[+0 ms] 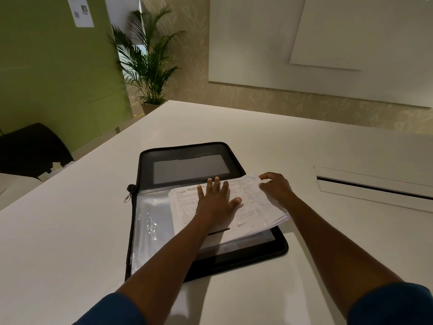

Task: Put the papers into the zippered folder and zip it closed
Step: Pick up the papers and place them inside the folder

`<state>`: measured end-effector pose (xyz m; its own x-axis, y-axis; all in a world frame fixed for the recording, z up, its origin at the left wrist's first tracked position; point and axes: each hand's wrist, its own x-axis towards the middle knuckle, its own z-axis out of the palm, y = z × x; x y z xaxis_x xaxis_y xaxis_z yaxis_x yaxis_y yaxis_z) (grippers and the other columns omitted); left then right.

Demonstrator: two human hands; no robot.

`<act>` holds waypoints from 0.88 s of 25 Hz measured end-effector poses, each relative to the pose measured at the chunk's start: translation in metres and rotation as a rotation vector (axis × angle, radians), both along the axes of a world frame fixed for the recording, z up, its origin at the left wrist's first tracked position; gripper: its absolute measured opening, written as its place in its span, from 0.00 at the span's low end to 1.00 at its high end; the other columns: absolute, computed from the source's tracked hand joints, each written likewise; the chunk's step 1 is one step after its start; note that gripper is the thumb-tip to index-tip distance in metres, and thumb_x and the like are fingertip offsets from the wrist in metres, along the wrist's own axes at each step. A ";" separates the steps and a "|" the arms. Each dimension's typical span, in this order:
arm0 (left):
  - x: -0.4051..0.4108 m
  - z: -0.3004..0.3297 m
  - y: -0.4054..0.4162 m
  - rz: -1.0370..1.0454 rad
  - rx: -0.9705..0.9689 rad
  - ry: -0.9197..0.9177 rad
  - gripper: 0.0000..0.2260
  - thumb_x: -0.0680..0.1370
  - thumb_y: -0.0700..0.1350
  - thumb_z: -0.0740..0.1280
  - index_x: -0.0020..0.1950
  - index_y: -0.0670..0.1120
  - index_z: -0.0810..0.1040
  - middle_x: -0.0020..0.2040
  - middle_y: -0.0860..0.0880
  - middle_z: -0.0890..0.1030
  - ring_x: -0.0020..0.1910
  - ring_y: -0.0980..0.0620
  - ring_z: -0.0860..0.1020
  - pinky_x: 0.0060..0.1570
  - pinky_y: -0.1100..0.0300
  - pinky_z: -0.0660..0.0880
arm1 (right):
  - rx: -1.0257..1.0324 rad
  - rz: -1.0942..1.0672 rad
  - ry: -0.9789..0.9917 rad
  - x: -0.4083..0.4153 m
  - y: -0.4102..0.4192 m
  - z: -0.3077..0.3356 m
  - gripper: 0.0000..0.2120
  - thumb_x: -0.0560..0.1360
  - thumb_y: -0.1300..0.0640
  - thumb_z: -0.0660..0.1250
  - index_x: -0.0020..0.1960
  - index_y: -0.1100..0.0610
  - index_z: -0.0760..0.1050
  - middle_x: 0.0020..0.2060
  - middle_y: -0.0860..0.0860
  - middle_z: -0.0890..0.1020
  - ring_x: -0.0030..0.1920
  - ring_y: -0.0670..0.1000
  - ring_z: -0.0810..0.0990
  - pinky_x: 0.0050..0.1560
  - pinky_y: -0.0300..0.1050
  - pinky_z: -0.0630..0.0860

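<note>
Papers (253,207) at frame centre on our open zippered folder (187,165), our left hand (216,202) pressing them with fingers spread flat, our right hand (276,187) curled over their right edge, white table (70,231), potted palm (147,59) upper left.

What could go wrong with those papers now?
The papers lie crooked, and their right edge sticks out past the zippered folder, so the zip might catch them. The right hand grips only that far corner, so sheets could fan out or bend. The left hand presses flat on top, and could crease them if it pushes sideways.
</note>
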<state>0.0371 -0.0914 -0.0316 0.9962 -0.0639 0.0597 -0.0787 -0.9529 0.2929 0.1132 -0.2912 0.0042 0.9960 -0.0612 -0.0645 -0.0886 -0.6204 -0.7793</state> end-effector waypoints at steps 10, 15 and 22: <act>-0.001 -0.001 0.003 0.006 -0.012 -0.003 0.36 0.79 0.69 0.42 0.81 0.50 0.45 0.81 0.47 0.39 0.78 0.45 0.34 0.74 0.38 0.35 | -0.061 0.037 0.023 0.002 0.006 0.000 0.09 0.74 0.58 0.71 0.54 0.53 0.79 0.45 0.51 0.83 0.38 0.48 0.82 0.34 0.37 0.75; -0.001 -0.006 0.005 0.015 0.011 -0.013 0.36 0.78 0.69 0.42 0.81 0.50 0.44 0.81 0.48 0.38 0.78 0.46 0.33 0.74 0.38 0.33 | -0.089 -0.004 -0.032 -0.004 0.013 -0.003 0.06 0.74 0.60 0.70 0.48 0.51 0.80 0.44 0.49 0.83 0.37 0.44 0.79 0.31 0.35 0.70; 0.001 -0.009 0.005 0.011 -0.001 -0.009 0.37 0.78 0.70 0.42 0.81 0.49 0.44 0.81 0.46 0.39 0.78 0.45 0.33 0.73 0.39 0.32 | -0.086 0.053 -0.003 -0.009 0.021 -0.002 0.04 0.75 0.59 0.71 0.48 0.51 0.80 0.44 0.50 0.84 0.36 0.47 0.82 0.31 0.36 0.75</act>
<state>0.0382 -0.0864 -0.0408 0.9963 -0.0529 0.0683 -0.0707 -0.9534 0.2933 0.1044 -0.2702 0.0027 0.9982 -0.0135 -0.0579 -0.0513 -0.6885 -0.7234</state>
